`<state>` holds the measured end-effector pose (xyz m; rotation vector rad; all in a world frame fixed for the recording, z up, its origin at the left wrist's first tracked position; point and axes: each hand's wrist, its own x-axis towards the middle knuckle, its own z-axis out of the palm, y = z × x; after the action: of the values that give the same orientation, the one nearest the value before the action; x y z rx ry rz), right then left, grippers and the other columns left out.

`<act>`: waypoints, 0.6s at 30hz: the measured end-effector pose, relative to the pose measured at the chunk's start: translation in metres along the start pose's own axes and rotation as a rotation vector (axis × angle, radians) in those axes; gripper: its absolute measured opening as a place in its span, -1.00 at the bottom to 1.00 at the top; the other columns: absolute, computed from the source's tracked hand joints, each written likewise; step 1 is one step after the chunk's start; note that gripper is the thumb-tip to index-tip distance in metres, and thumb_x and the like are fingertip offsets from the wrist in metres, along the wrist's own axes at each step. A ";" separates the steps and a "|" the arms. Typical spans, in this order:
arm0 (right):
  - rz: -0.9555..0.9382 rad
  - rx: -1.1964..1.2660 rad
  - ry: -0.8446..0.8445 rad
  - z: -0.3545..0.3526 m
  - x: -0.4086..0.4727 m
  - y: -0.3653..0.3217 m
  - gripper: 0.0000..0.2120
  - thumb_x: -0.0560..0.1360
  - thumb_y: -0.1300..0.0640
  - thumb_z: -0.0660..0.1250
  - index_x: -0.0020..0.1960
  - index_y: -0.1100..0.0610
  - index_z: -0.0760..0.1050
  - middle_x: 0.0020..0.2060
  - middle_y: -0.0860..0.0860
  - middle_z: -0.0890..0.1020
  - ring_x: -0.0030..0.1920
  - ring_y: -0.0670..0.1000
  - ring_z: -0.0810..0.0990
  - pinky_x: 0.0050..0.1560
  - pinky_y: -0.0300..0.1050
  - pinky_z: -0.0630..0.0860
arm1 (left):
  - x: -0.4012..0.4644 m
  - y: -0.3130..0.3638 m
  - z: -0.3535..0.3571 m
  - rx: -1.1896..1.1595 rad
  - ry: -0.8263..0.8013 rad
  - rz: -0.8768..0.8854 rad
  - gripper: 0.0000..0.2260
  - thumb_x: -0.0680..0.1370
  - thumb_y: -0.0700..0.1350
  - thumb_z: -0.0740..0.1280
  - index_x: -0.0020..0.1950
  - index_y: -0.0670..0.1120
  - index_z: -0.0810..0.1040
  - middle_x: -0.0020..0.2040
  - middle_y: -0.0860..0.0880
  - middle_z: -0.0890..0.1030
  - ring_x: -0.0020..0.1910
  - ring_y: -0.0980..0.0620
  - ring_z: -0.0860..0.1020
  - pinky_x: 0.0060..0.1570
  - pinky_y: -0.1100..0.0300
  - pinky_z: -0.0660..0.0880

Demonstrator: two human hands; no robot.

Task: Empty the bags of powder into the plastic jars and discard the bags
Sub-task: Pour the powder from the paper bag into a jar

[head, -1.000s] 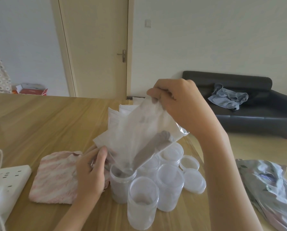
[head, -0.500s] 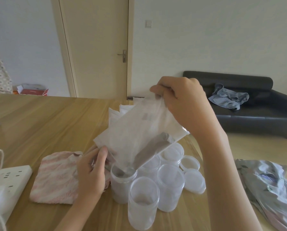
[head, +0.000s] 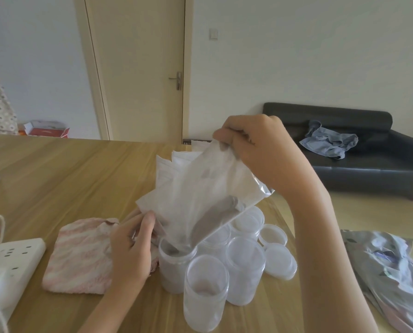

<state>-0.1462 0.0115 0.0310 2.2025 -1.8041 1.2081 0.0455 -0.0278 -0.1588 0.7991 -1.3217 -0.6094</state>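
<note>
— Since a second ago, what has moved?

— Little: the right hand [head: 260, 150] has lifted the bag [head: 200, 195] a touch higher, and the grey powder [head: 215, 217] has slid further toward the lower corner.

— Where is the bag now?

— Tilted over the jar [head: 175, 267] near the table's [head: 56, 179] right edge, its lower corner inside the mouth. The right hand pinches the top corner; the left hand [head: 131, 251] pinches the bag's lower edge beside the jar.

— How far along?

— Early, I judge. Grey powder shows in that jar, and some remains in the bag. The front jar [head: 206, 292] holds a little at its bottom; what the other jars [head: 245, 263] behind hold I cannot tell. More bags [head: 169, 164] wait behind, toward the far edge. Loose lids [head: 276, 248] lie by the right edge. Nothing looks discarded yet.
</note>
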 end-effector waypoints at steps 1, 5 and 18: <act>-0.003 0.003 -0.010 0.001 0.000 0.000 -0.72 0.58 0.07 0.28 -0.27 0.13 0.52 -0.58 -0.06 0.35 -0.49 -0.04 0.29 -0.37 -0.13 0.23 | 0.000 0.000 0.000 -0.003 0.000 -0.002 -0.56 0.51 0.00 0.22 -0.48 -0.25 0.37 -0.45 -0.22 0.42 -0.40 -0.21 0.39 -0.36 0.09 0.30; -0.002 -0.013 0.040 0.001 0.001 0.001 -0.72 0.59 0.04 0.27 -0.26 0.12 0.53 -0.59 -0.10 0.39 -0.50 -0.06 0.32 -0.40 -0.16 0.21 | 0.000 0.000 0.000 0.004 -0.004 0.013 -0.56 0.52 -0.01 0.22 -0.47 -0.26 0.37 -0.46 -0.20 0.42 -0.41 -0.17 0.39 -0.36 0.10 0.30; 0.017 -0.010 0.024 0.001 0.001 0.000 -0.71 0.59 0.03 0.28 -0.27 0.10 0.51 -0.60 -0.08 0.35 -0.49 -0.05 0.30 -0.38 -0.15 0.20 | 0.000 0.002 0.000 0.027 0.003 -0.003 -0.56 0.49 0.01 0.21 -0.48 -0.28 0.39 -0.46 -0.21 0.43 -0.40 -0.20 0.40 -0.34 0.03 0.31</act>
<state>-0.1456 0.0107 0.0312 2.1620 -1.8197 1.2201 0.0455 -0.0263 -0.1570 0.8241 -1.3284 -0.5937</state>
